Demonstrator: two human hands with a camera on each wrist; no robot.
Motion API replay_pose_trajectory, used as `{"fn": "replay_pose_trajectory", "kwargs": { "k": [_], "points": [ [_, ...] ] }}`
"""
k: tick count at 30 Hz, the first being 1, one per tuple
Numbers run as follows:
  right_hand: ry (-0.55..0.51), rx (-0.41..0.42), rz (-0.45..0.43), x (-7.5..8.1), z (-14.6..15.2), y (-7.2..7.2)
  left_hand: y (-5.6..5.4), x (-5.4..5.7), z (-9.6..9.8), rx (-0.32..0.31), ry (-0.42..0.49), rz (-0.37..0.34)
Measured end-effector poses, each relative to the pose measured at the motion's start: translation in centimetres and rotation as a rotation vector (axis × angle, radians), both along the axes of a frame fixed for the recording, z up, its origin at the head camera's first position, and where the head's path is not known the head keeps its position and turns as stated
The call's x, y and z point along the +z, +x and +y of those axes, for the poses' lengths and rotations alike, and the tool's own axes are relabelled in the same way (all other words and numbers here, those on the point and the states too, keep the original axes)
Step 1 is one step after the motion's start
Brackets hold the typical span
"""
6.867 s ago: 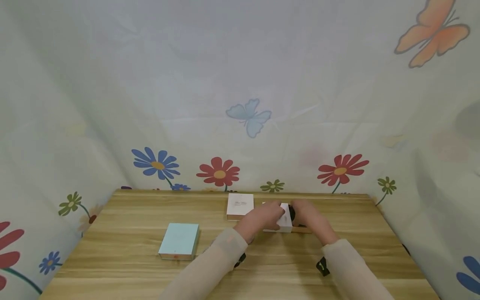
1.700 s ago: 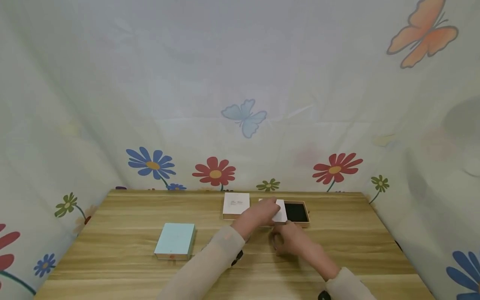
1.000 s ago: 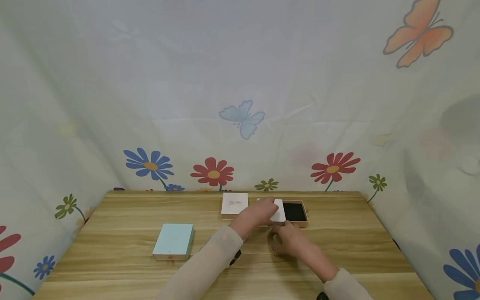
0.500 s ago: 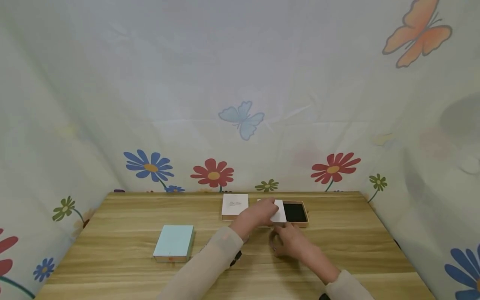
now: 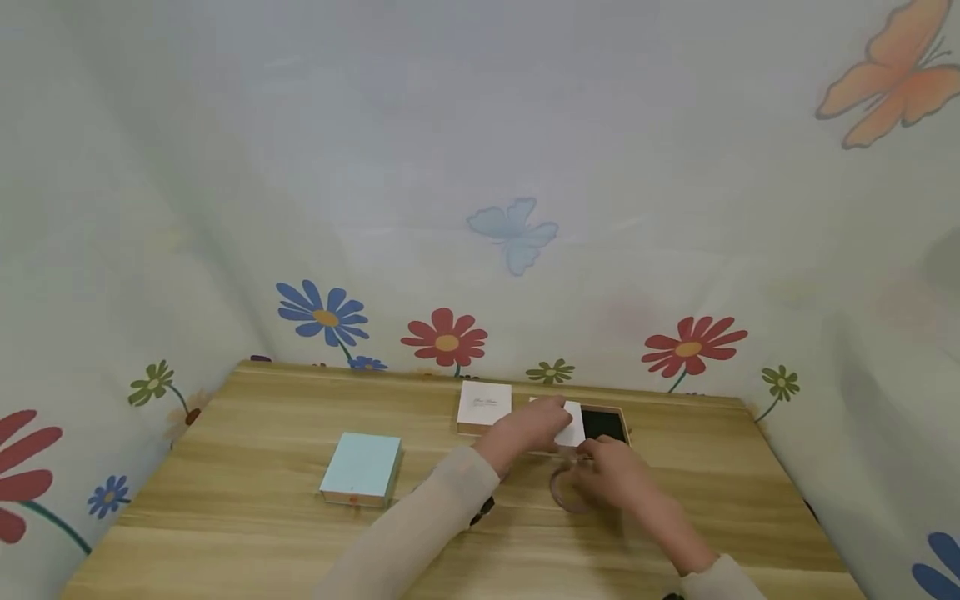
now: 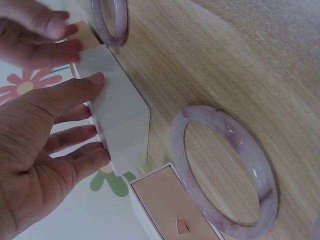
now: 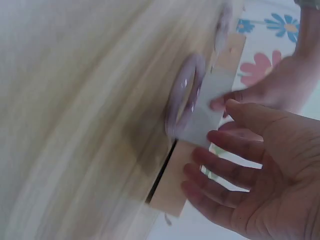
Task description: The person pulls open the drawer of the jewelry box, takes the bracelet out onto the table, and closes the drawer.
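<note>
My left hand (image 5: pixel 528 429) grips the white sleeve (image 6: pixel 125 120) of a drawer box, thumb on the front side and fingers on the back. To the right, the drawer (image 5: pixel 606 425) sticks out of that sleeve and shows a black lining. My right hand (image 7: pixel 265 160) hovers just by the drawer's front, its fingers loosely spread and holding nothing. Close in front of the box is a pale purple marbled bangle (image 7: pixel 175 100), apart from the right fingertips in the right wrist view. Another such bangle (image 6: pixel 267 195) lies before a second white box (image 5: pixel 484 404), partly hidden by my left arm in the head view.
A light blue box (image 5: pixel 362 464) sits on the wooden table (image 5: pixel 225 475), left of my left forearm. The table's back edge runs close behind the white boxes, with a flower-printed curtain (image 5: pixel 375 167) beyond it.
My right hand has let go of the bangle and moved slightly right toward the drawer. Earlier it was at the drawer with something black. The left hand keeps its grip; the head view has shifted slightly.
</note>
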State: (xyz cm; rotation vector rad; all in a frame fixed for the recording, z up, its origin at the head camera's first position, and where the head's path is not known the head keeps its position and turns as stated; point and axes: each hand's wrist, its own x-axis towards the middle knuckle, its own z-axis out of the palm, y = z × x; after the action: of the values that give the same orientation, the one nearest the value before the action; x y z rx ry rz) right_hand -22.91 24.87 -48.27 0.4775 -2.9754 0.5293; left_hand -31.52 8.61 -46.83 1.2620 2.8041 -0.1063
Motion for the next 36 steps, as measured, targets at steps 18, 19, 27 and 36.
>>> {"fn": "replay_pose_trajectory", "kwargs": {
  "k": [18,19,27,36],
  "points": [
    [-0.044,-0.155,0.037,-0.8,7.1,-2.8,0.1,-0.6,0.1,0.020,0.014,-0.040],
    [-0.043,-0.152,0.039,-0.9,7.2,-3.0,0.0,-0.5,0.1,0.019,0.015,-0.033],
    [-0.026,-0.138,0.004,-1.3,7.6,-4.1,-0.1,-0.5,0.0,0.018,0.009,-0.018],
    [-0.016,-0.125,0.006,-1.5,7.9,-4.5,-0.2,-0.2,0.3,0.014,-0.007,-0.006]
  ]
}}
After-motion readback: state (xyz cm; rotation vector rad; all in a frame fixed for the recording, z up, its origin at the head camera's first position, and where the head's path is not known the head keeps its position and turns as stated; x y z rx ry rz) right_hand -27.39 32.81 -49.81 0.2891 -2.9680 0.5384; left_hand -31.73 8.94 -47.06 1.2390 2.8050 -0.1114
